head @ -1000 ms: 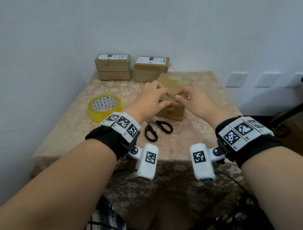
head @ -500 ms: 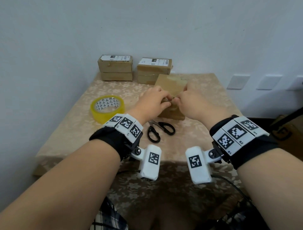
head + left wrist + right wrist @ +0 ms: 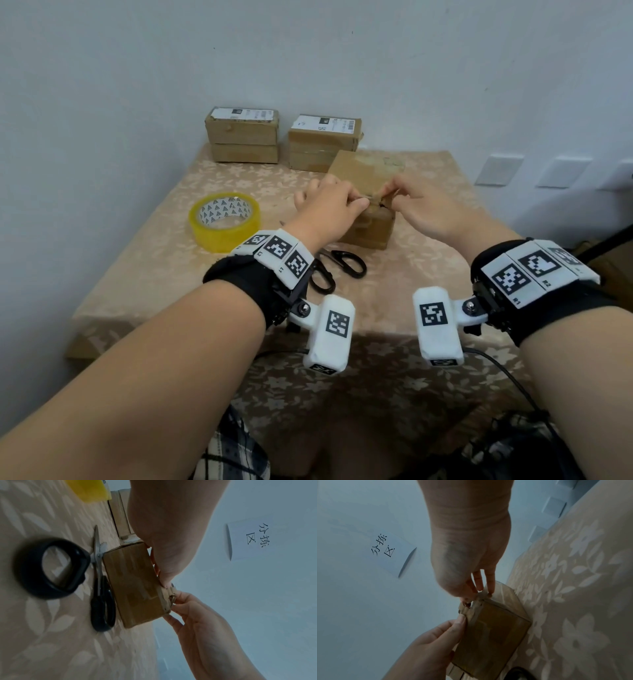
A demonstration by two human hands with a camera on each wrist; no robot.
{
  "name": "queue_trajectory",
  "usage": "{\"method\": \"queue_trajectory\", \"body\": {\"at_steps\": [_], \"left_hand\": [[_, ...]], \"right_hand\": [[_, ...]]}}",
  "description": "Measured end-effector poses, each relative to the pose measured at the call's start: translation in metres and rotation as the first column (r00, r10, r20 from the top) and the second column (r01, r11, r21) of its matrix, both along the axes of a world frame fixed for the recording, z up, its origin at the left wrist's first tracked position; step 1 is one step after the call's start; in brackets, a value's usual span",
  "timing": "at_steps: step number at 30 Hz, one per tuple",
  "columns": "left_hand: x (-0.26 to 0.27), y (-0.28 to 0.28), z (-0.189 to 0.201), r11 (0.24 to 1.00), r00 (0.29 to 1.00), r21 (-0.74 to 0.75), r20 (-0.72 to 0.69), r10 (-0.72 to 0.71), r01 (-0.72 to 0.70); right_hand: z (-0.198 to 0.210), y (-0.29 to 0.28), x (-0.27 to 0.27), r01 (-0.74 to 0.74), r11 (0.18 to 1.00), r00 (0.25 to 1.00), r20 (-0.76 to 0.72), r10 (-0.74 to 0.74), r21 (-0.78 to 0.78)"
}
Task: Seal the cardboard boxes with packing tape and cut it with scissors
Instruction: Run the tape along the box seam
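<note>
Head view — left hand [image 3: 329,212] and right hand [image 3: 424,212] pinch the box's [image 3: 371,228] near top edge, long axis running away

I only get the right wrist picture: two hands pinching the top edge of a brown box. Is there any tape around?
Observer: Yes. In the head view a yellow tape roll lies flat on the table, to the left of the box. No one touches it; the left hand and right hand both pinch the box.
Visitor: And scissors?
Observer: Black-handled scissors lie on the cloth close in front of the box, on the person's side.
Visitor: Is that the only box?
Observer: No. A left stack and a right stack of cardboard boxes stand at the back by the wall.
</note>
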State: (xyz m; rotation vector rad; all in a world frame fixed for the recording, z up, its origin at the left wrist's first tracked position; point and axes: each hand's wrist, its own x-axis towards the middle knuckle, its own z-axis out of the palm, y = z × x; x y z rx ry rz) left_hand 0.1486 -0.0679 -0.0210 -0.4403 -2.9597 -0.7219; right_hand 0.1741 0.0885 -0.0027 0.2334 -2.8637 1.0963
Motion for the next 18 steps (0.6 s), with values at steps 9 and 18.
{"method": "queue_trajectory", "body": {"at_steps": [9,18], "left_hand": [[-0.001,0.012,0.001,0.996,0.996,-0.021,0.000,0.086,-0.086],[-0.006,0.008,-0.004,0.997,0.998,0.045,0.032,0.054,-0.056]], "right_hand": [[-0.020,0.003,-0.005,0.046,0.927,0.997,-0.040,-0.066,-0.373],[-0.025,-0.002,-0.013,0.089,0.944,0.988,-0.094,-0.125,-0.318]]}}
